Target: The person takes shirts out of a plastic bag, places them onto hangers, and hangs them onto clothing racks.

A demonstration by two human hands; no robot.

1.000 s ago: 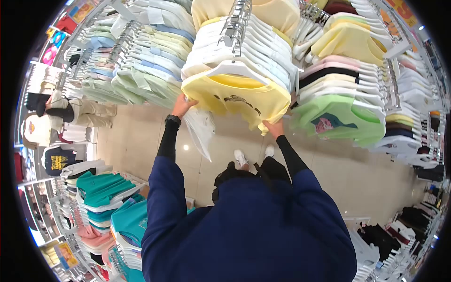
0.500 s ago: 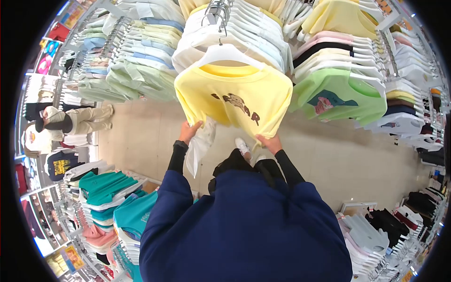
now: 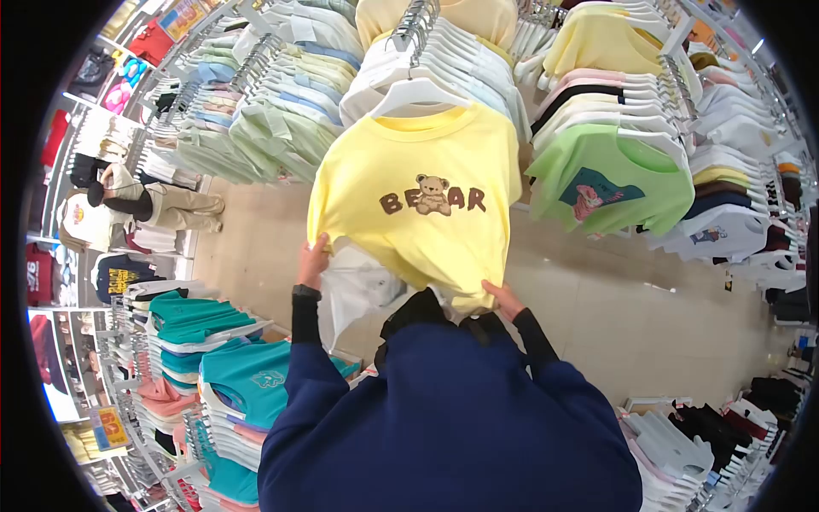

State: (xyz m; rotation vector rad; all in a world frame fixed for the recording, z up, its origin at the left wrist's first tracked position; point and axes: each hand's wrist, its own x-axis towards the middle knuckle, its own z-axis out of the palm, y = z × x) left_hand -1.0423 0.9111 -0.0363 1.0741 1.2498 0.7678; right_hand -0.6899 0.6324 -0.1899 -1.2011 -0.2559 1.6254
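A yellow shirt [image 3: 409,171] with a bear picture and lettering hangs on a white hanger [image 3: 418,92] at the front of a rack, its front spread towards me. My left hand [image 3: 314,260] is closed on its lower left edge. At the lower right edge my right hand [image 3: 503,299] pinches the fabric. A white plastic bag [image 3: 348,294] hangs beside my left hand, partly behind the shirt; what bears it is hidden. White shirts [image 3: 473,64] on hangers are lined up behind the yellow one.
To the right hangs a green shirt [image 3: 610,183] before a row of others. Pale green shirts [image 3: 277,141] hang to the left. Teal shirts [image 3: 247,375] are at the lower left. Another person [image 3: 158,200] stands at the far left. Tiled floor [image 3: 597,299] shows below.
Both hands have moved down and towards me with the shirt's lower edge, which has stretched out flat so that its whole print shows. The view has shifted slightly.
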